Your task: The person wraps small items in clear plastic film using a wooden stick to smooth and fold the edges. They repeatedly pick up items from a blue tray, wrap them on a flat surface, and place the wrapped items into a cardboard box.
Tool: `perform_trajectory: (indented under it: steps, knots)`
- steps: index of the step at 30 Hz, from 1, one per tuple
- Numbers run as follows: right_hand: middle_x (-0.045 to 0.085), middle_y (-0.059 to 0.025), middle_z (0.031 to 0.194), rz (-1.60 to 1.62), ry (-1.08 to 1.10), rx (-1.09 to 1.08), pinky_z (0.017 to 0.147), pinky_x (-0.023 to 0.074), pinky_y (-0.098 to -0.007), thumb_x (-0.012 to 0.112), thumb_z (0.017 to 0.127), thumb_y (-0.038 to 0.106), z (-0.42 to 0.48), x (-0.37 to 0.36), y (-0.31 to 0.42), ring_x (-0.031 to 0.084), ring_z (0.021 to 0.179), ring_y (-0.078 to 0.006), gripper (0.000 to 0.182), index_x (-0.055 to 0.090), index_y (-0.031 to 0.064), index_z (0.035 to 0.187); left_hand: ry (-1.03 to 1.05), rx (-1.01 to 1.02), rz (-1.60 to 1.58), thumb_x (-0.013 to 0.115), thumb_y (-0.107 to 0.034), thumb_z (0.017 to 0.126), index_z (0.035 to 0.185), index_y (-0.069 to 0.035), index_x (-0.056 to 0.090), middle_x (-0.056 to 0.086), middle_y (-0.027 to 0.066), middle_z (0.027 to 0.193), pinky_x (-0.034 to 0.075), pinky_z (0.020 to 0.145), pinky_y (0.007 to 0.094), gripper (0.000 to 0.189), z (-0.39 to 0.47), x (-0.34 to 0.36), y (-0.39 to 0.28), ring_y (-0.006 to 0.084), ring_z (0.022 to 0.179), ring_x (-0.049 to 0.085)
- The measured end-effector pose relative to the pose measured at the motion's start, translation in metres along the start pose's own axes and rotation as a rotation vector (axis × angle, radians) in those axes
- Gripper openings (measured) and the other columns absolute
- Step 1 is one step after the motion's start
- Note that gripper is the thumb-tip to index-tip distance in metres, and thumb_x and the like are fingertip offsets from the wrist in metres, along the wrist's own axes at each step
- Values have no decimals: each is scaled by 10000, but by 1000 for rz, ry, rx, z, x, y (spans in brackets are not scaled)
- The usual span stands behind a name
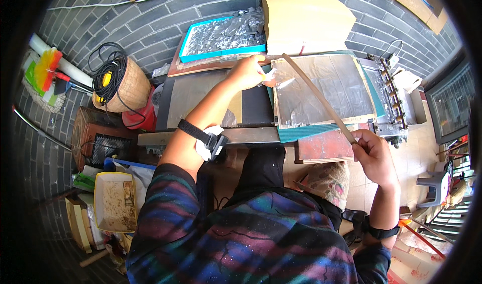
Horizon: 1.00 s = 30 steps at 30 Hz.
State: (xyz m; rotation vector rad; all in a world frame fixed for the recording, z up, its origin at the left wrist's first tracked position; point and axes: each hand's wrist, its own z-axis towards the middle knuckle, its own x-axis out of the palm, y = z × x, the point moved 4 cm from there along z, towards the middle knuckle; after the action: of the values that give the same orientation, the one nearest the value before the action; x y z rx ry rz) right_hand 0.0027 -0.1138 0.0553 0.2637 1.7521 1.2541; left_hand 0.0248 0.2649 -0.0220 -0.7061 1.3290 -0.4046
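Observation:
My right hand [374, 154] grips the near end of a long, flat wooden stick [316, 92]. The stick slants away to the left over a stack of thin grey, shiny sheets [331, 84] with pale paper edges. At that stack's left edge, my left hand [246, 73] pinches a thin whitish scrap [270, 75]; its fingertips are partly hidden. Beneath the stack a green corrugated mat [307, 132] sticks out. Left of it, under my left forearm, another flat grey sheet [188, 99] lies on the dark worktop [258, 109].
Behind my left hand stands a blue tray [222, 53] of crumpled silvery foil pieces, beside a large pale-yellow box-like form [307, 20]. A metal fixture with a row of knobs [391, 92] borders the right side. A wicker basket [130, 86] with coiled black cable stands left.

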Motion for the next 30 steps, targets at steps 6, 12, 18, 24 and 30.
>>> perform_trajectory:
  steps: [6,12,18,24,30]
  knots:
    - [580,-201,630,-399,-84,-137,541,451,-382,592,808,20,30,-12,6,578,556,-329,163,619,-9,967,-50,38,-35,691,-75,760,957,14,638,672,77,758,492,578,270,222,-5,-14,-7,115,631,617]
    - [614,-172,939,-779,-88,-272,709,495,-403,657,788,70,53,-33,15,623,817,-311,232,630,18,1013,36,-6,-143,689,-63,740,1061,32,604,690,94,754,490,564,264,345,-1,-16,-9,123,628,633]
    - [589,-165,1021,-723,31,-348,852,477,-421,672,778,97,109,10,86,595,971,-339,275,620,46,1043,58,34,-274,670,-9,752,1336,54,410,678,101,838,475,555,249,643,-9,-18,5,126,670,634]
    - [551,-140,1200,-953,95,-398,1034,384,-397,717,762,164,180,91,97,486,1190,-298,489,585,96,1227,113,-28,-468,651,22,806,1392,-2,372,644,100,926,489,683,263,650,-10,-18,4,140,745,627]
    - [544,-123,1217,-981,187,-297,1013,344,-457,585,811,130,217,140,86,469,1204,-283,451,601,236,1249,122,-21,-477,647,19,812,1389,-11,384,640,100,947,496,742,283,636,-13,-24,-7,159,803,630]
